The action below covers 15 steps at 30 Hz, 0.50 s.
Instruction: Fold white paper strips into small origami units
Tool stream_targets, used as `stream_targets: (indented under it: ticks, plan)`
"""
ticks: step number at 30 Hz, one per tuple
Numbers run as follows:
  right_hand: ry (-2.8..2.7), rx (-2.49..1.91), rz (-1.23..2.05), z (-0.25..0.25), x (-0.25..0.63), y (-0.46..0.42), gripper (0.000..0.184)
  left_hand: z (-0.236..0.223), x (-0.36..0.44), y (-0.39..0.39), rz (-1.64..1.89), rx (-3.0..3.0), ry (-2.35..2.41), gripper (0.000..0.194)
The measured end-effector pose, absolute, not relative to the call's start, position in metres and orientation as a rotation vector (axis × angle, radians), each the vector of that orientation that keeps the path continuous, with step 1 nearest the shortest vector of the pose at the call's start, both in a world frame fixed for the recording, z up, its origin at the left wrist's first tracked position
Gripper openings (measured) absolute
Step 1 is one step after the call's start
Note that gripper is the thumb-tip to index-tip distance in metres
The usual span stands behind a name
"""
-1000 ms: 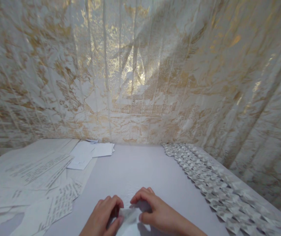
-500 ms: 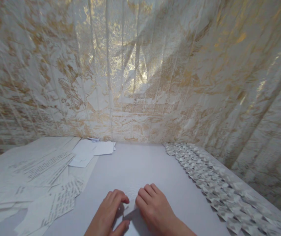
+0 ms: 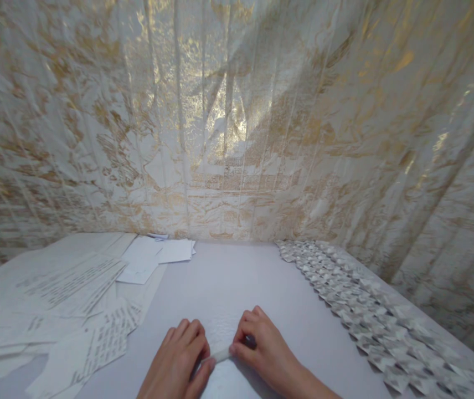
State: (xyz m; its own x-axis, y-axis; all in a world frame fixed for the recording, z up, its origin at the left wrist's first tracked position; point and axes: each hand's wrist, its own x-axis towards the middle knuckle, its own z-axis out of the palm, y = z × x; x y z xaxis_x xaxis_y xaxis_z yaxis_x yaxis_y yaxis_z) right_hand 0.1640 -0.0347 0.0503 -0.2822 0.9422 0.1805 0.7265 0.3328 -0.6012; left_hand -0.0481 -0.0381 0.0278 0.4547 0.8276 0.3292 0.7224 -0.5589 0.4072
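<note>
A narrow strip of white folded paper point(image 3: 222, 355) stretches between my two hands, low over the middle of the table. Its left end is pinched by my left hand point(image 3: 187, 354), thumb against curled fingers. My right hand point(image 3: 259, 346) grips the other end between thumb and forefinger, the remaining fingers bent. Both ends of the strip are hidden under the fingertips.
Printed paper sheets and cut pieces point(image 3: 75, 282) cover the left side of the white table point(image 3: 232, 277). Blank white paper pieces point(image 3: 141, 257) lie at the back left. Rows of small folded paper pieces point(image 3: 353, 310) line the right side. A gold-patterned curtain point(image 3: 237, 138) hangs behind.
My left fingers have closed onto the paper. My right hand has turned and shifted slightly right, and the strip now shows stretched between both hands.
</note>
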Motion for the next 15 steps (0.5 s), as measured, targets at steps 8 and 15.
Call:
stream_targets:
  ticks: [8,15]
  plan:
    - [-2.125,-1.528,0.506,0.0479,0.1579,-0.0322,0.012,0.0333,-0.0442,-0.0373,0.729,2.46,1.358,0.016]
    - [-2.175,-1.481,0.472,0.0492,0.1594,-0.0336,0.013,0.0364,-0.0444,-0.0358,0.648,2.399,1.377,0.01]
